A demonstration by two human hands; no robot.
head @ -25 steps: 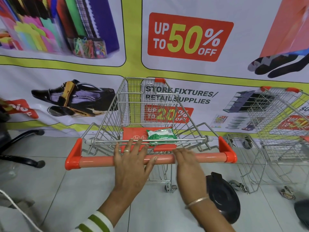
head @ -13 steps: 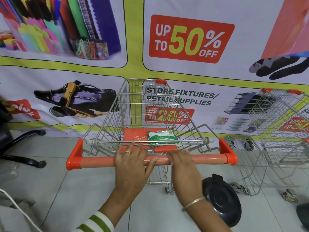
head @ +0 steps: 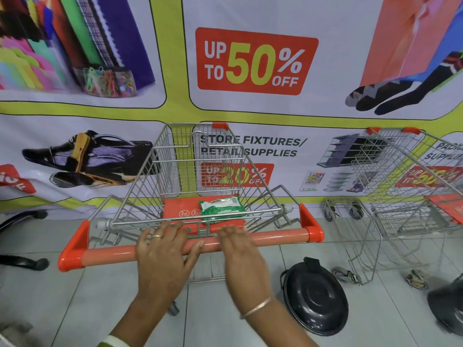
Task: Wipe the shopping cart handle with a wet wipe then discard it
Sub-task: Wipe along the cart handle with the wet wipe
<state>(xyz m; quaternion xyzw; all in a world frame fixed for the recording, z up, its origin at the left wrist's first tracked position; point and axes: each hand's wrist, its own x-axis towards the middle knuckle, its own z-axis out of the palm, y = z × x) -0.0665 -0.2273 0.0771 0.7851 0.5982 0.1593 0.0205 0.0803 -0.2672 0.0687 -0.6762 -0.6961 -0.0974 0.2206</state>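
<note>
A small wire shopping cart [head: 150, 166] stands in front of me with its orange handle [head: 105, 255] running across the view. A green and white wet wipe pack [head: 223, 207] lies on the red child-seat flap just behind the handle. My left hand [head: 165, 256] lies over the middle of the handle with its fingers spread and a ring on one finger. Just to its right, my right hand [head: 240, 251], slightly blurred, also crosses the handle, fingers stretched towards the pack. Neither hand holds a wipe.
A round black bin [head: 315, 299] with its lid on sits on the tiled floor to the right of my right arm. A second wire cart [head: 400, 196] stands further right. A black chair base [head: 22, 261] is at the left. A printed banner [head: 255, 61] covers the wall behind.
My right hand has slid left along the handle, closer to my left hand, and reached forward over it. My left hand has stayed in place. The view has come a little closer to the cart.
</note>
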